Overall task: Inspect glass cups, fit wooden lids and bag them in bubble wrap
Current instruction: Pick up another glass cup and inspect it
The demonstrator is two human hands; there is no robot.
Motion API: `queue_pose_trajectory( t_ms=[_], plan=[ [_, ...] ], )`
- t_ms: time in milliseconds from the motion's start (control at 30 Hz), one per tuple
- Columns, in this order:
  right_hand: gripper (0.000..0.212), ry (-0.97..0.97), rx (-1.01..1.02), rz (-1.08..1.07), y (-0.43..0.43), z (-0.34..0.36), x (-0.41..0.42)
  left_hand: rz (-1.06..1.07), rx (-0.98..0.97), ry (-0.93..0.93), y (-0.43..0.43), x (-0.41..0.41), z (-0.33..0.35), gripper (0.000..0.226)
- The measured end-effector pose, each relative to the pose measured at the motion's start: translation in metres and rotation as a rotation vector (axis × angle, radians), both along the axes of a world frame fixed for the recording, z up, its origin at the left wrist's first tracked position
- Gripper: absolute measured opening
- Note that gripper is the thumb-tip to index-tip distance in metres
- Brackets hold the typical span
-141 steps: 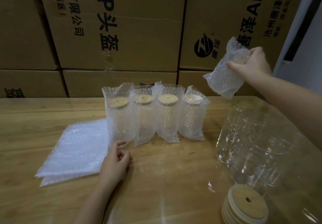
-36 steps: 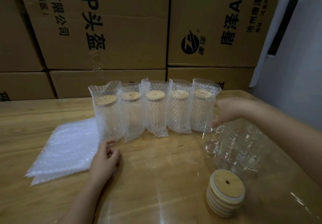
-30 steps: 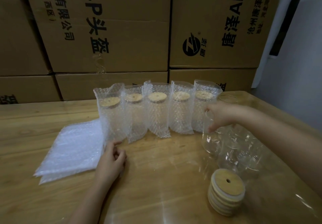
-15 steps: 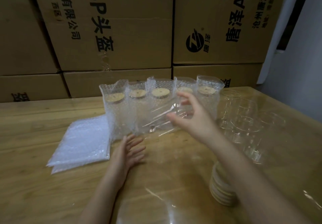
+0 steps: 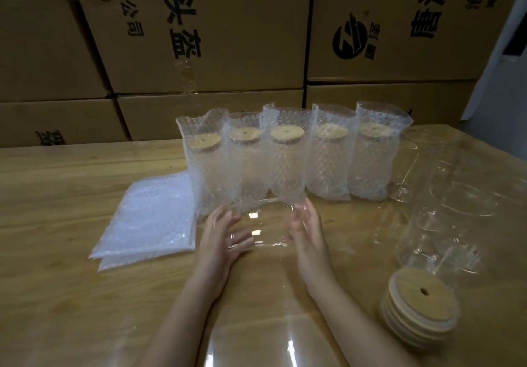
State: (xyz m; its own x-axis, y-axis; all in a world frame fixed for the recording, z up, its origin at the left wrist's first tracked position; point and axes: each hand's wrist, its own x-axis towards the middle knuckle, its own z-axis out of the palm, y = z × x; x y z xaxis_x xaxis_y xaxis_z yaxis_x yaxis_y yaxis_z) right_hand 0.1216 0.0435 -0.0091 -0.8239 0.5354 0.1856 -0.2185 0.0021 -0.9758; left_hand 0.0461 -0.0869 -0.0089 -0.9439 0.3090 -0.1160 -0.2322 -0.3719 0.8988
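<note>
Right hand (image 5: 307, 234) back at centre, glass cup (image 5: 265, 221) sideways between it and left hand (image 5: 219, 239), fingers straight, pressing it

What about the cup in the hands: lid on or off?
Off: the cup shows only clear glass, no wood; the lids sit stacked at right.

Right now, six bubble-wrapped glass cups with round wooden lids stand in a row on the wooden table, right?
Not six: the head view shows five bubble-wrapped glass cups with round wooden lids standing in a row on the wooden table.
</note>
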Motion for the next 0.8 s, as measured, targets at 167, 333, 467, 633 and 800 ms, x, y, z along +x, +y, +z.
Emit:
queue_pose_trajectory(
  t_ms=[167,333,467,633,800],
  plan=[
    [0.061,0.039,-0.09,-0.063,0.0111,0.0002,-0.0014,-0.092,-0.25,0.231,-0.0006,0.0024,-0.0048,0.064],
    [0.053,0.039,-0.047,0.011,0.0062,-0.0002,-0.0025,0.042,-0.144,0.158,0.0017,0.0003,-0.0027,0.06],
    [0.048,0.077,-0.006,0.014,0.005,-0.0033,-0.0042,0.092,-0.12,0.154,0.0018,0.0006,-0.0031,0.051],
    [0.051,0.091,0.012,-0.001,0.0063,-0.0034,-0.0043,0.081,-0.104,0.146,0.0006,0.0036,-0.0005,0.069],
    [0.063,0.107,0.035,0.0,0.0048,-0.0049,-0.0027,0.057,-0.005,0.096,-0.0008,0.0063,0.0032,0.044]
  ],
)
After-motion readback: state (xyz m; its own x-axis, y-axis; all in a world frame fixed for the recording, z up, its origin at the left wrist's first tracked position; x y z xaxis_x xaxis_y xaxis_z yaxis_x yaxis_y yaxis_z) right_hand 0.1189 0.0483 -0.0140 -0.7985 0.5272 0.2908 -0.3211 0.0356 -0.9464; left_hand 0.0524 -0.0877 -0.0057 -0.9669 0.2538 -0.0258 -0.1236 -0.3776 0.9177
